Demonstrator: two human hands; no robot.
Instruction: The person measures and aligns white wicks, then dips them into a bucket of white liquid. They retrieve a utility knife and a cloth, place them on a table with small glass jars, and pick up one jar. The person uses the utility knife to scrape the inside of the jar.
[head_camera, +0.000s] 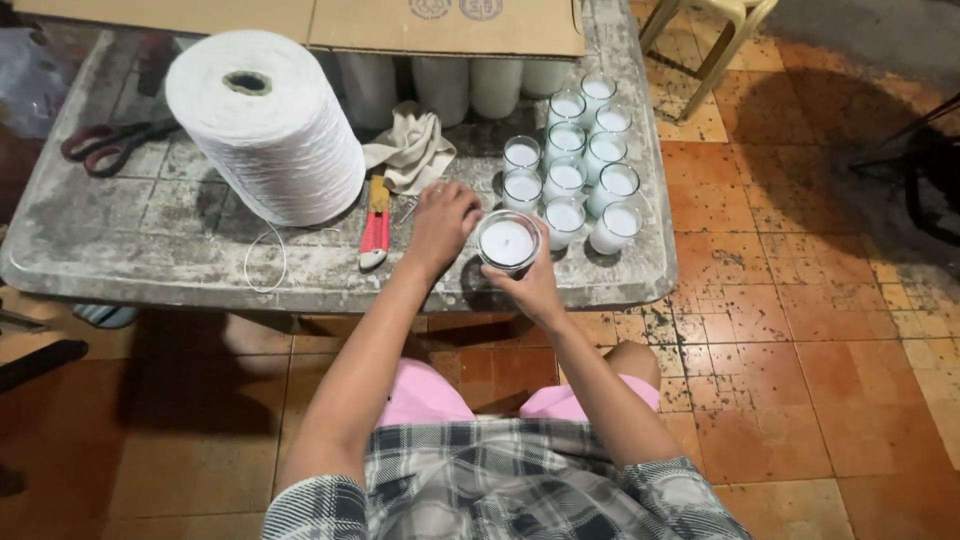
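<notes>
A glass candle (507, 243) is being held at the table's (150, 250) front edge, cupped from below by the right hand (530, 285); the left hand (440, 222), loosely curled and apparently empty, is resting beside it. Clear glass filled with white wax is likely weighty, slippery and breakable, best gripped round the wall.

A single head-worn camera looks steeply down and forward from above the seated person's lap, close over the near edge of the table (120, 270).
</notes>
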